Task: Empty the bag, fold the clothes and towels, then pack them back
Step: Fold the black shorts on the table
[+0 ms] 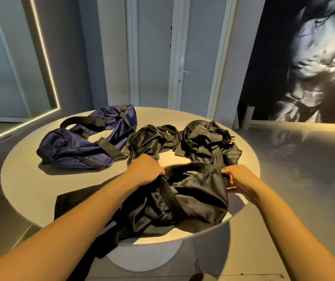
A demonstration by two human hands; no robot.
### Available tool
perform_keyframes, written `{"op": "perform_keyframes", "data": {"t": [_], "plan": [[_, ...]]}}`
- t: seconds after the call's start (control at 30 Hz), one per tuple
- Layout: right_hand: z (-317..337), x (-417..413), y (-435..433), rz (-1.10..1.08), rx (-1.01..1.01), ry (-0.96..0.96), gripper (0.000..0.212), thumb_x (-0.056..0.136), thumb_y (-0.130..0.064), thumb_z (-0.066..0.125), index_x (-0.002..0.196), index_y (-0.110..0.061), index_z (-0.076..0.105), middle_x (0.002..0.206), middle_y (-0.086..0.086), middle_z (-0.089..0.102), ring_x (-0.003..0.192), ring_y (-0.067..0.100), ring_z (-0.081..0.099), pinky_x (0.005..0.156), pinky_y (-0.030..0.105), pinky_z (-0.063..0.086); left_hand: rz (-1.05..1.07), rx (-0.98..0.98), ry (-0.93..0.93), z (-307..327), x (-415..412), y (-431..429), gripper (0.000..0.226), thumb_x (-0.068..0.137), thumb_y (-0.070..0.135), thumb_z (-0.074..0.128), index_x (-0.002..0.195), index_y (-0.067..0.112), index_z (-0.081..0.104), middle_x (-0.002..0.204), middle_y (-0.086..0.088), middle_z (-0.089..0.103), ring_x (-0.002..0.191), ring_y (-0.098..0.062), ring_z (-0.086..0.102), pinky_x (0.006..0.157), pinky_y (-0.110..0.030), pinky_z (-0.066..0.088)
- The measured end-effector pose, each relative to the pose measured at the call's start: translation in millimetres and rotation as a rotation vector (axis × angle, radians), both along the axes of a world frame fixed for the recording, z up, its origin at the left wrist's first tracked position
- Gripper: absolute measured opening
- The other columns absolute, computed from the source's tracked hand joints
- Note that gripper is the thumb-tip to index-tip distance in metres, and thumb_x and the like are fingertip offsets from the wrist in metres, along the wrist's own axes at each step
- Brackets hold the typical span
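Note:
A black pair of shorts (193, 197) with an elastic waistband lies bunched at the near edge of the round table (30, 175), partly hanging over it. My left hand (145, 169) grips the waistband's left end. My right hand (238, 178) grips its right end. The navy duffel bag (81, 145) with black straps lies collapsed at the far left of the table. Two crumpled black garments sit behind the shorts: one in the middle (152, 138), one at the right (209, 142). A flat black cloth (71, 201) lies under my left forearm.
The table stands on a thick white pedestal (142, 258). A white door (182, 57) is behind it, a lit mirror frame (47, 63) on the left wall and a dark mural (304, 57) on the right. Glossy floor surrounds the table.

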State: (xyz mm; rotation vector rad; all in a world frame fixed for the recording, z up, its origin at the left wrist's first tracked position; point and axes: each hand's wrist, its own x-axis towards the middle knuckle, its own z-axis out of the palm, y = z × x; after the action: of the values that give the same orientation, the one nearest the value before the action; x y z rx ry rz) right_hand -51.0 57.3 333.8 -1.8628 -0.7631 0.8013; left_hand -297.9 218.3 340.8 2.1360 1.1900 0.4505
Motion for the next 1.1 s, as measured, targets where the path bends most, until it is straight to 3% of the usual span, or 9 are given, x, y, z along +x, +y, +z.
{"op": "perform_keyframes", "data": {"t": [0.17,0.27,0.33,0.5,0.63,0.8,0.9,1.03,1.1], "plan": [[64.2,-34.7,20.8,-0.024,0.099,-0.151,0.018,0.104,-0.008,0.047,0.092,0.000,0.058,0.088,0.023,0.063,0.066,0.031,0.064,0.039,0.025,0.050,0.258,0.451,-0.137,75.1,-52.1,25.6,0.025,0.098,0.020,0.052,0.084,0.005,0.067,0.082,-0.014,0.067,0.076,-0.035,0.058,0.065,-0.045,0.044],[113.8,-57.4,49.2,-0.026,0.105,-0.568,0.024,0.100,-0.006,0.050,0.076,-0.003,0.050,0.086,0.026,0.063,0.077,0.044,0.068,0.060,0.046,0.058,0.383,0.687,-0.108,127.6,-81.3,31.4,0.024,0.102,0.019,0.040,0.097,0.009,0.061,0.086,-0.008,0.060,0.076,-0.032,0.050,0.067,-0.037,0.034],[146.4,-75.5,62.5,-0.063,0.131,-0.819,0.022,0.097,-0.004,0.050,0.075,-0.005,0.045,0.080,0.020,0.058,0.080,0.043,0.062,0.061,0.042,0.047,0.438,0.761,-0.127,160.5,-103.5,34.1,0.024,0.101,0.018,0.038,0.100,0.009,0.061,0.088,-0.007,0.061,0.078,-0.031,0.051,0.068,-0.037,0.034],[224.1,-123.5,67.0,0.148,0.302,-0.834,0.018,0.097,-0.004,0.039,0.099,-0.002,0.056,0.071,0.020,0.069,0.056,0.034,0.072,0.060,0.049,0.062,0.567,0.638,-0.279,229.0,-163.4,39.4,0.019,0.095,0.011,0.040,0.090,0.004,0.057,0.087,-0.011,0.059,0.078,-0.031,0.051,0.063,-0.036,0.037],[268.8,-163.0,47.6,0.294,0.359,-0.639,0.016,0.102,0.000,0.041,0.105,0.002,0.057,0.100,0.024,0.066,0.077,0.036,0.075,0.069,0.052,0.063,0.608,0.482,-0.543,255.7,-198.1,22.3,0.030,0.096,0.010,0.045,0.068,0.016,0.034,0.069,-0.002,0.037,0.067,-0.022,0.035,0.054,-0.032,0.025],[283.9,-185.3,27.0,0.232,0.413,-0.427,0.021,0.096,-0.001,0.040,0.082,0.000,0.056,0.065,0.016,0.062,0.052,0.025,0.064,0.055,0.036,0.057,0.489,0.427,-0.800,266.9,-224.0,-7.8,0.016,0.096,0.020,0.051,0.082,0.016,0.046,0.067,-0.001,0.037,0.061,-0.016,0.037,0.055,-0.029,0.033],[276.2,-185.2,29.4,0.168,0.365,-0.458,0.020,0.094,-0.003,0.042,0.081,0.000,0.058,0.077,0.019,0.065,0.065,0.029,0.064,0.062,0.035,0.057,0.433,0.404,-0.852,270.6,-231.5,-20.2,0.013,0.094,0.022,0.055,0.083,0.016,0.051,0.069,-0.005,0.042,0.064,-0.019,0.044,0.056,-0.029,0.041],[254.4,-174.4,38.5,0.143,0.264,-0.581,0.019,0.090,0.003,0.043,0.087,0.008,0.061,0.081,0.027,0.073,0.073,0.039,0.074,0.072,0.050,0.064,0.370,0.307,-0.799,269.3,-222.2,-29.1,0.020,0.095,0.019,0.058,0.076,0.016,0.058,0.076,-0.001,0.058,0.082,-0.024,0.059,0.080,-0.040,0.055],[237.9,-164.2,44.4,0.155,0.200,-0.723,0.021,0.088,0.001,0.046,0.093,0.009,0.065,0.086,0.029,0.072,0.077,0.039,0.075,0.070,0.054,0.063,0.350,0.278,-0.745,263.9,-208.0,-33.7,0.023,0.098,0.018,0.058,0.075,0.019,0.054,0.077,0.002,0.056,0.079,-0.021,0.059,0.076,-0.037,0.057]]}}
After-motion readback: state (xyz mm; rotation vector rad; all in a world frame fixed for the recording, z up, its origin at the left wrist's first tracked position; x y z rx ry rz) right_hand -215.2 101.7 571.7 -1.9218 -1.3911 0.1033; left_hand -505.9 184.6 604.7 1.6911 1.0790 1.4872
